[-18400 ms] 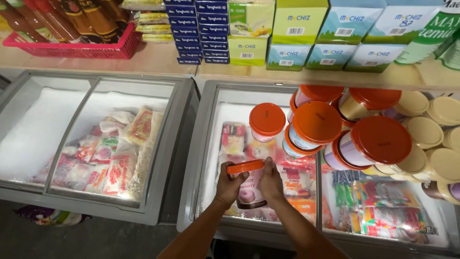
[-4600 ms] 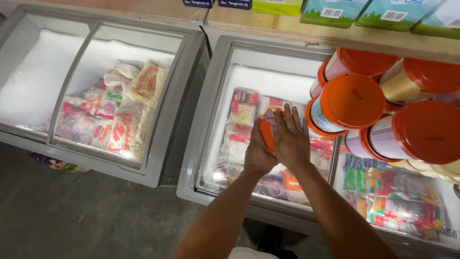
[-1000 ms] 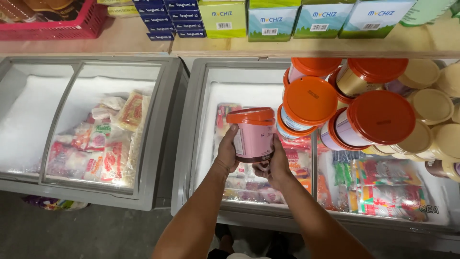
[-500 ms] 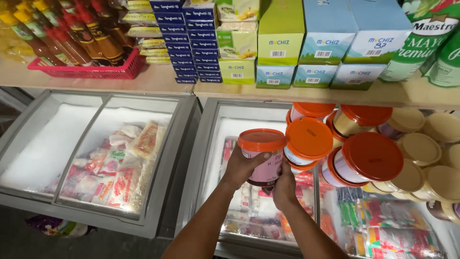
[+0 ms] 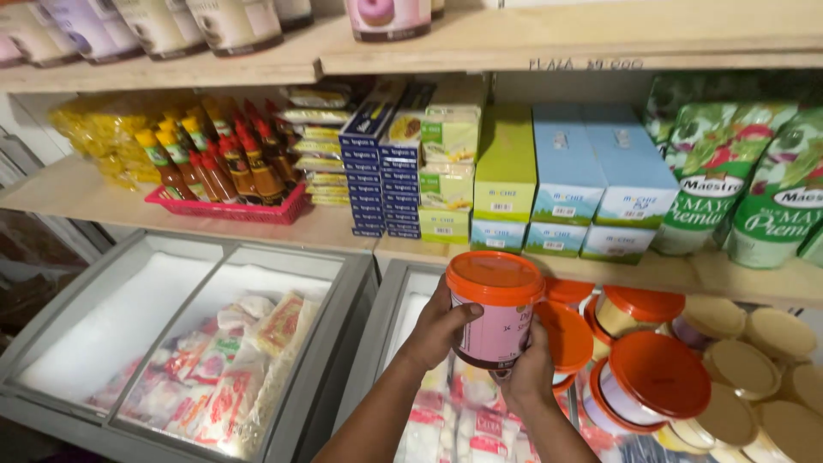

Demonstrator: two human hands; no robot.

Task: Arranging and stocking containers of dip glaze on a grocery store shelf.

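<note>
I hold a pink tub with an orange lid (image 5: 497,313) upright in both hands above a chest freezer (image 5: 390,300). My left hand (image 5: 437,330) wraps its left side, fingers on the label. From below, my right hand (image 5: 527,373) cups the base. Just right of the tub, more orange-lidded tubs (image 5: 656,377) lie stacked on their sides in the freezer. Frozen packets (image 5: 467,424) show beneath my wrists.
A second chest freezer (image 5: 171,343) at left holds frozen packets under sliding glass. Behind runs a wooden shelf (image 5: 334,230) with a red basket of sauce bottles (image 5: 227,167), stacked blue, green and light-blue boxes (image 5: 506,176) and green pouches (image 5: 754,189). Beige-lidded tubs (image 5: 767,343) sit far right.
The tub went from low inside the freezer up to chest height in both hands. My view has tilted up, so the upper shelf and its goods now show.
</note>
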